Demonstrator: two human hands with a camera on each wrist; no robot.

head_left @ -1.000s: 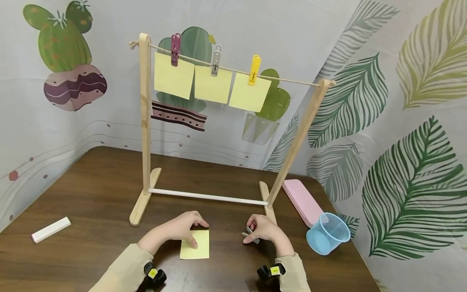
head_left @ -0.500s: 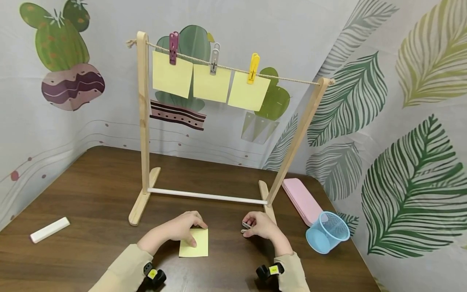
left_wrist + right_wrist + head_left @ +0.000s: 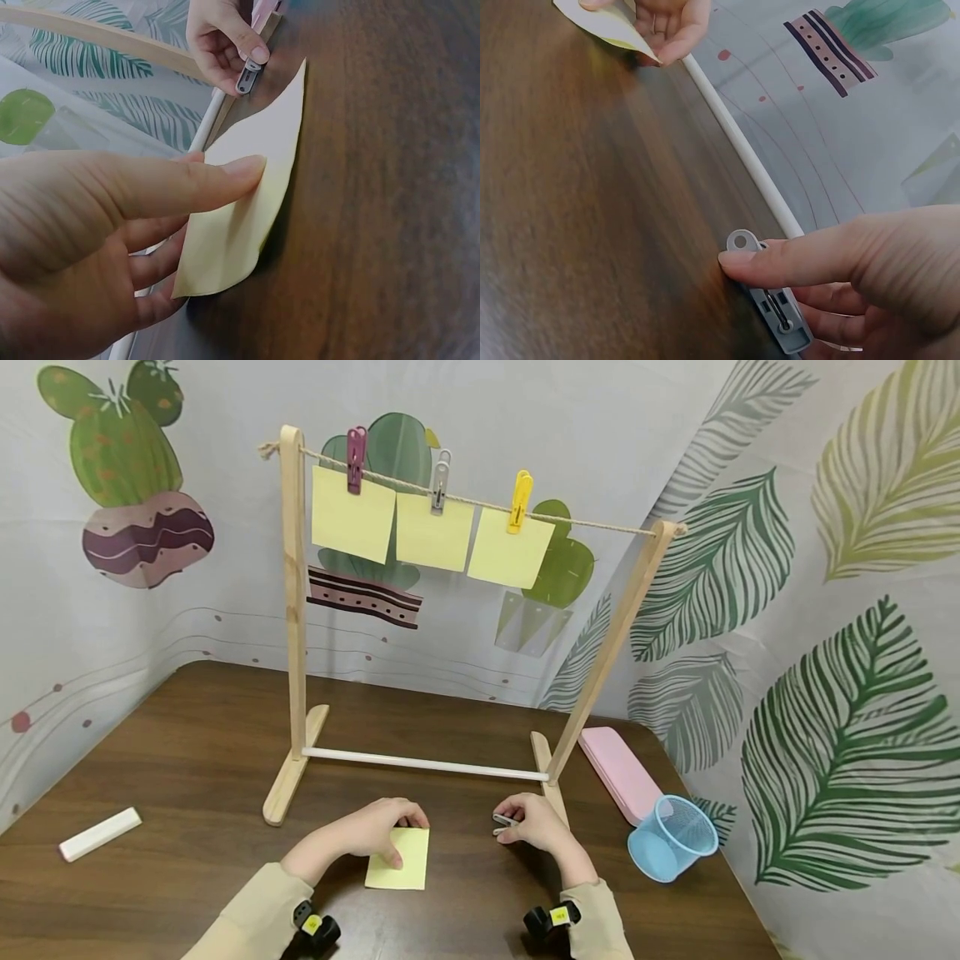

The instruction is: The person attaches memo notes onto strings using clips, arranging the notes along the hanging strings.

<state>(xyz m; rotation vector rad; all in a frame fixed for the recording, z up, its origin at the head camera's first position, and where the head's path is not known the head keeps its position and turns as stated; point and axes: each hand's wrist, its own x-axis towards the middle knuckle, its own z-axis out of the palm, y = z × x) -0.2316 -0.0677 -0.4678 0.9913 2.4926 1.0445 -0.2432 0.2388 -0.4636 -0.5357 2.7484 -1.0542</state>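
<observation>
My left hand [image 3: 375, 828] pinches a yellow sticky note [image 3: 401, 860] between thumb and fingers. In the left wrist view the note [image 3: 232, 232] bends upward, and a dark shadow lies beneath its edge. To the right, my right hand [image 3: 534, 823] holds a grey clothespin [image 3: 776, 307] by thumb and fingers, just over the table. Above, three yellow notes hang from a string on a wooden rack [image 3: 296, 610], under a purple clothespin [image 3: 356, 460], a grey clothespin [image 3: 439, 482] and a yellow clothespin [image 3: 520, 502].
A white bar [image 3: 420, 763] joins the rack's feet behind my hands. On the right lie a pink case [image 3: 621, 775] and a blue mesh cup [image 3: 671, 839]. A white stick-like block [image 3: 100, 835] lies at the left of the wooden table [image 3: 202, 760]. A patterned cloth hangs behind.
My right hand has turned the grey clothespin and lifted it slightly, moving a little left and away from me. The left fingers have curled under the note's far edge, which is now raised.
</observation>
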